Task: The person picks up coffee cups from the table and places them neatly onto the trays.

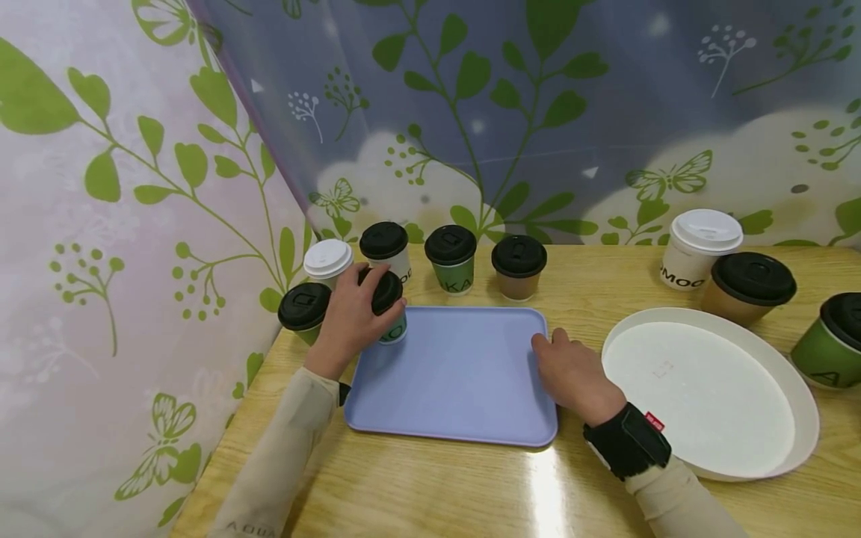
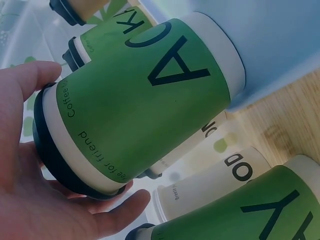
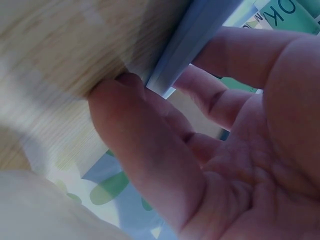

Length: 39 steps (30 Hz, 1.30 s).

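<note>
L hand (image 1: 355, 319) grips green cup (image 2: 137, 105) by lid (image 1: 388, 291) at far-left corner of tray (image 1: 457, 373) — lid could pop (if lifted by it alone); R hand (image 1: 575, 373) at tray's right edge — can't tell if gripping

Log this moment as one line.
left hand: holds green cup by black lid | cup: at far-left corner of blue tray | right hand: at tray's right edge | brown cup: beyond tray
</note>
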Each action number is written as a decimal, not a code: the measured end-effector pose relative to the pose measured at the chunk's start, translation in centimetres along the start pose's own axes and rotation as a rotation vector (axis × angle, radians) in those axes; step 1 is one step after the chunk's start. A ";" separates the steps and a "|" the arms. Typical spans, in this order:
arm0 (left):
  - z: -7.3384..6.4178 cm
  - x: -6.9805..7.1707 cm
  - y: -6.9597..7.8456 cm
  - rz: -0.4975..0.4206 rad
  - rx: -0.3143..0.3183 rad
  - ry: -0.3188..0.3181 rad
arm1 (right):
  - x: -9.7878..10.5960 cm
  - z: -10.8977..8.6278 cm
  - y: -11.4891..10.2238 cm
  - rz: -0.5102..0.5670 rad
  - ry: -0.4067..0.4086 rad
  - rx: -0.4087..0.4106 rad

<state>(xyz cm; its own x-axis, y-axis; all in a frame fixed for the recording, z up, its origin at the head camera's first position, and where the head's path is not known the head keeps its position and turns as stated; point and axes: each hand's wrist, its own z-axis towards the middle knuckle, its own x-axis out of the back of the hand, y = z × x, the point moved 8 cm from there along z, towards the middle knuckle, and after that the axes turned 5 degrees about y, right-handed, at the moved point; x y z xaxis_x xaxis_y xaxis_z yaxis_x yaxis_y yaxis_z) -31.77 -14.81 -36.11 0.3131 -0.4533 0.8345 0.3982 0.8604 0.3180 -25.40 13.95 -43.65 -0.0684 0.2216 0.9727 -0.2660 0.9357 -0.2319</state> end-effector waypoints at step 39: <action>-7.5 8.9 -5.9 0.035 0.084 0.349 | 0.1 -0.2 -0.1 -0.016 0.050 0.016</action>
<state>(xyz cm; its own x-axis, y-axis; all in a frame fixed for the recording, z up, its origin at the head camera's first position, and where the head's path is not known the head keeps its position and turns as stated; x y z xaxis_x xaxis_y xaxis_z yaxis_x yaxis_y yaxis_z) -24.86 -25.68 -33.92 0.6068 -0.4631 0.6459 0.3142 0.8863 0.3402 -25.19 13.94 -43.49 -0.0157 0.2205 0.9753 -0.2824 0.9347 -0.2159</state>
